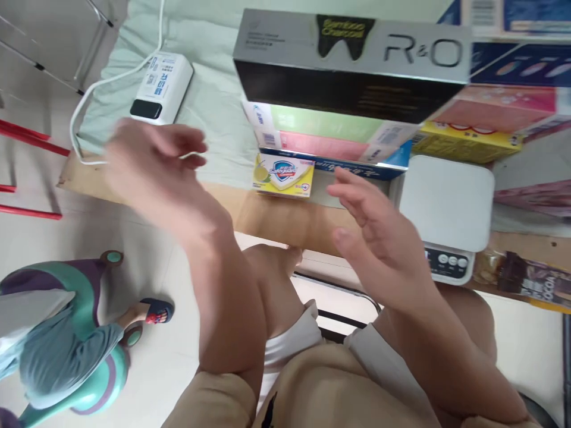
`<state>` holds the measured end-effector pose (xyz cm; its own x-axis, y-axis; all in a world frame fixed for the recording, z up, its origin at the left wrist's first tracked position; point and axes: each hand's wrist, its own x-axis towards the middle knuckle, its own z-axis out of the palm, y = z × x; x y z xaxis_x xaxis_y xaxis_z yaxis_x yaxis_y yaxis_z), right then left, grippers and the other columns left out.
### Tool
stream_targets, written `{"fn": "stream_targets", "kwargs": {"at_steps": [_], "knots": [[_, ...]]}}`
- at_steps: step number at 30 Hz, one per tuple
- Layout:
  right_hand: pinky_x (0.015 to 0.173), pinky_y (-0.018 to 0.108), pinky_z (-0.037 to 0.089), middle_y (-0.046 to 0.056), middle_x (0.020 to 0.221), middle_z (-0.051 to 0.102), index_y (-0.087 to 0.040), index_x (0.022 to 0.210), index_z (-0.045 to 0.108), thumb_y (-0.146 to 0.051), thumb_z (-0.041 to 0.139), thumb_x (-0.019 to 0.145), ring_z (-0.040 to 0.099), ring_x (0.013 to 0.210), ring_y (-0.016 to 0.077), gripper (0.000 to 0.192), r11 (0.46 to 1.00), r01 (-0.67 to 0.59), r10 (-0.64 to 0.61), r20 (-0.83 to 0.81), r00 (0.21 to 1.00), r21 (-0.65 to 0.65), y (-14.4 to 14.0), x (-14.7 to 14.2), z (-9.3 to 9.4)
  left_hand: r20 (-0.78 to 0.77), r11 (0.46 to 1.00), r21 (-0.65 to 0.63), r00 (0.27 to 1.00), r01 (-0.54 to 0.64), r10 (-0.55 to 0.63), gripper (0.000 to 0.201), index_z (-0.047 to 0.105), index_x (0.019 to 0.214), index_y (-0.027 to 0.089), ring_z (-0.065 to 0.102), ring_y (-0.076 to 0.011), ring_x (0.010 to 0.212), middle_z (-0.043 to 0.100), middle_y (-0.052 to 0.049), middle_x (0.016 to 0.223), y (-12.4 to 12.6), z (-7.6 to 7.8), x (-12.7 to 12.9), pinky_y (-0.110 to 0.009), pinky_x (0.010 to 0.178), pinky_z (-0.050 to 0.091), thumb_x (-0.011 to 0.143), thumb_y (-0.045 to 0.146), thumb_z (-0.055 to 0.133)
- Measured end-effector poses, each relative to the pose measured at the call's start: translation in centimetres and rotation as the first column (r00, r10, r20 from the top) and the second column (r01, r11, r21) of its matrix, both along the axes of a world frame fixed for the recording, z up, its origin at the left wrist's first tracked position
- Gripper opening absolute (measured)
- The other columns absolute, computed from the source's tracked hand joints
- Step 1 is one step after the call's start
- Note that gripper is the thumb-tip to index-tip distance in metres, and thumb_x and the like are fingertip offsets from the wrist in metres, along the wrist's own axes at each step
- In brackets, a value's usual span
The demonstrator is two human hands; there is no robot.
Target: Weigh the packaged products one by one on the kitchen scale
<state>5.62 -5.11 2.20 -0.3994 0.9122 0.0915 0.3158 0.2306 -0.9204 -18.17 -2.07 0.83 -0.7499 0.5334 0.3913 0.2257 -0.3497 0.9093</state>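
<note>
The yellow soap box (284,174) lies in the centre of the frame, at the near edge of the table (276,217), just under the stack of boxes (330,134). On top of this stack sits a big grey and black box (352,59). Your right hand (379,238) is open with fingers spread, a little right of the soap box and not touching it. Your left hand (154,157) is also open and empty, blurred, at the left of the frame, near the white power bank (161,86) with its cable. I judge that you are in the reaching step, nothing is gripped yet. The next move, I think, needs the right hand to go left and close on the soap box without pushing the stack. The white scale (446,208) stands just beside your right hand, at the right
</note>
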Motion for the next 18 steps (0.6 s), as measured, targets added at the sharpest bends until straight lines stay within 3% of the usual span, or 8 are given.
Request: {"fn": "stream_targets", "kwargs": {"at_steps": [2,5,6,8,10,13,15,18], "knots": [[0.125,0.053,0.05,0.003,0.15,0.062,-0.033,0.129,0.065,-0.038,0.061,0.098,0.056,0.148,0.0255,0.032,0.995,0.069,-0.063,-0.084,0.994,0.07,-0.1,2.0,1.7,-0.049,0.978,0.207,0.998,-0.034,0.045,0.042,0.044,0.066,0.022,0.051,-0.0083,0.059,0.047,0.002,0.06,0.1,1.4,1.5,-0.038,0.057,0.037,0.105,0.022,0.028],[0.119,0.048,0.057,0.002,0.132,0.071,-0.031,0.121,0.067,-0.032,0.059,0.098,0.068,0.13,0.0226,0.025,0.957,0.265,-0.234,-0.223,0.946,0.121,0.2,5.2,3.5,-0.067,0.937,0.339,0.996,0.079,-0.06,0.071,0.049,0.069,0.017,0.047,-0.0037,0.051,0.038,0.002,0.057,0.3,2.4,5.8,-0.033,0.052,0.026,0.106,0.014,-0.011],[0.116,0.048,0.058,0.001,0.127,0.073,-0.03,0.118,0.068,-0.031,0.059,0.097,0.07,0.125,0.0217,0.023,0.936,0.325,-0.281,-0.271,0.921,0.133,0.4,6.3,3.8,-0.07,0.916,0.385,0.993,0.113,-0.094,0.068,0.047,0.066,0.017,0.043,-0.0038,0.047,0.031,0.002,0.054,0.4,2.6,7.8,-0.031,0.049,0.023,0.107,0.016,-0.008],[0.108,0.045,0.062,0.001,0.118,0.075,-0.028,0.115,0.07,-0.029,0.06,0.094,0.073,0.114,0.0197,0.023,0.898,0.414,-0.342,-0.355,0.87,0.151,0.9,8.5,4.1,-0.105,0.865,0.46,0.979,0.202,-0.173,0.05,0.038,0.059,0.02,0.033,-0.0072,0.041,0.02,0.002,0.052,0.4,2.7,12.3,-0.031,0.042,0.02,0.107,0.024,0.025],[0.101,0.041,0.064,0.003,0.113,0.075,-0.025,0.113,0.071,-0.027,0.062,0.091,0.075,0.107,0.0185,0.024,0.874,0.462,-0.371,-0.408,0.834,0.149,1.6,10.7,4.0,-0.199,0.83,0.318,0.888,0.459,-0.414,0.044,0.042,0.06,0.02,0.038,-0.0105,0.043,0.031,0.002,0.049,0.1,2.6,16.8,-0.033,0.043,0.026,0.104,0.027,0.043],[0.097,0.04,0.064,0.006,0.112,0.074,-0.022,0.111,0.067,-0.026,0.06,0.088,0.074,0.106,0.0195,0.024,0.827,0.551,-0.464,-0.42,0.78,0.108,2.5,13.6,3.5,-0.244,0.646,0.102,0.649,0.757,-0.721,0.04,0.058,0.072,0.022,0.052,-0.0142,0.054,0.057,-0.002,0.062,0.0,1.8,22.2,-0.035,0.052,0.036,0.107,0.034,0.042],[0.1,0.042,0.062,0.009,0.117,0.069,-0.022,0.113,0.06,-0.028,0.053,0.088,0.072,0.111,0.0208,0.027,0.746,0.656,-0.575,-0.385,0.722,0.116,3.2,15.5,2.9,-0.173,0.565,0.027,0.56,0.825,-0.81,0.038,0.066,0.083,0.023,0.062,-0.018,0.069,0.066,-0.004,0.076,0.5,0.8,24.8,-0.036,0.065,0.046,0.107,0.038,0.042],[0.114,0.049,0.054,0.015,0.137,0.057,-0.022,0.126,0.047,-0.031,0.043,0.091,0.06,0.134,0.0254,0.037,0.612,0.747,-0.709,-0.239,0.663,0.258,3.9,18.5,1.7,-0.108,0.552,-0.036,0.546,0.833,-0.831,0.036,0.071,0.103,0.025,0.069,-0.0247,0.104,0.074,-0.008,0.106,1.9,-0.7,27.3,-0.041,0.094,0.054,0.105,0.049,0.044]]}}
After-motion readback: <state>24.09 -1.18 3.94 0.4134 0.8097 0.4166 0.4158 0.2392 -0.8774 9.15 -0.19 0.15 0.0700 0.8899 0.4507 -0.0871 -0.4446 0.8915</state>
